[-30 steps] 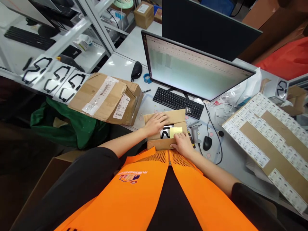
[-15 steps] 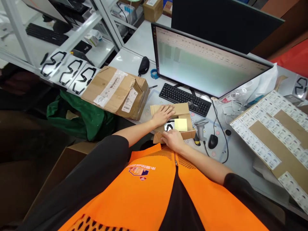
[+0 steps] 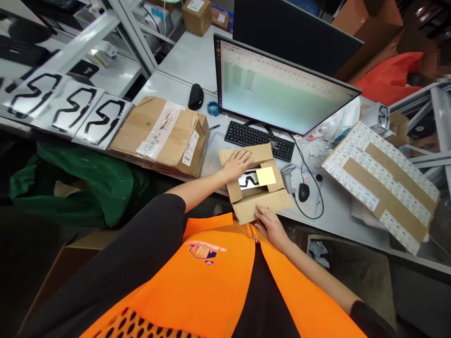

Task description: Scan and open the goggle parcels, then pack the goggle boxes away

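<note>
A small open cardboard box (image 3: 280,199) lies at the desk's front edge with its flaps folded outward. Inside it show a white package with a black curved print (image 3: 246,180) and a yellow paper note (image 3: 267,176). My left hand (image 3: 237,164) rests flat on the box's far left side, fingers stretched out over the flap. The near flap is pinched at its edge by my right hand (image 3: 270,225), fingers on top and thumb below.
Left of the box lies a larger taped carton (image 3: 141,126), beside white packages (image 3: 105,119). Behind are a keyboard (image 3: 259,140) and monitor (image 3: 282,84). A scanner (image 3: 288,180), mouse (image 3: 303,192) and label-covered cardboard sheet (image 3: 380,188) are to the right.
The near flap has been folded outward, showing more of the inside. My right hand has moved from the box's opening to that flap's edge. The left hand stays on the far left side.
</note>
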{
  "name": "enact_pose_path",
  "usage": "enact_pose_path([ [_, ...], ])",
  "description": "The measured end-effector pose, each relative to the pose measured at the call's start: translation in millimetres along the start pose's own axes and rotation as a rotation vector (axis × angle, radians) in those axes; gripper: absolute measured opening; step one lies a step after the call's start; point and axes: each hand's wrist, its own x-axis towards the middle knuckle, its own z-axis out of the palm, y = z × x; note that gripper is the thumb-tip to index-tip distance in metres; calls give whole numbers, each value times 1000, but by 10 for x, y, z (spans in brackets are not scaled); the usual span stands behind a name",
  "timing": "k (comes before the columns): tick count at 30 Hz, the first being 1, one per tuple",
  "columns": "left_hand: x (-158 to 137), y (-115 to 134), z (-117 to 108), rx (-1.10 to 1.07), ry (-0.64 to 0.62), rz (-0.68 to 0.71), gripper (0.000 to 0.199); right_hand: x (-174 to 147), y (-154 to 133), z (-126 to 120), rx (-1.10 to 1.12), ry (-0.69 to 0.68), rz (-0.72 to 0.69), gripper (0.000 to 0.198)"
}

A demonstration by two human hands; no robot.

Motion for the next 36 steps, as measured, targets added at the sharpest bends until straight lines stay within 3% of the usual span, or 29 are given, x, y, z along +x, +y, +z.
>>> enact_pose_path([
  [2, -43, 89, -33, -49, -42, 118, 49, -67, 39, 14, 113, -78, 72, 40],
  [4, -71, 217, -38, -95, -191, 162, 44, 51, 105, -61, 233, -108, 191, 40],
  [6, -64, 388, 2, -93, -339, 54, 38, 301, 188, -182, 290, -48, 314, 40],
  [8, -13, 574, 78, -57, -397, -127, 47, 581, 259, -292, 280, 38, 375, 41],
  [13, 220, 856, 249, -38, -337, -392, 63, 900, 261, -377, 286, 190, 382, 39],
  [18, 363, 846, 263, -99, -337, -485, 88, 597, 225, -433, 323, 556, 501, 41],
  [22, 350, 858, 208, -136, -418, -480, 115, 152, 431, -416, 400, 941, 704, 49],
  [24, 313, 864, 124, -164, -465, -453, 115, -97, 580, -320, 471, 1029, 816, 58],
  [27, 220, 853, -111, -187, -484, -370, 101, -437, 751, -104, 578, 974, 909, 78],
  [30, 98, 855, -413, -292, -417, -230, 105, -647, 766, 56, 668, 828, 866, 103],
  [33, 14, 911, -634, -542, -331, -70, 111, -707, 609, 38, 808, 710, 823, 122],
  [36, -1, 1012, -672, -784, -332, 25, 111, -725, 393, -120, 1042, 711, 806, 117],
])
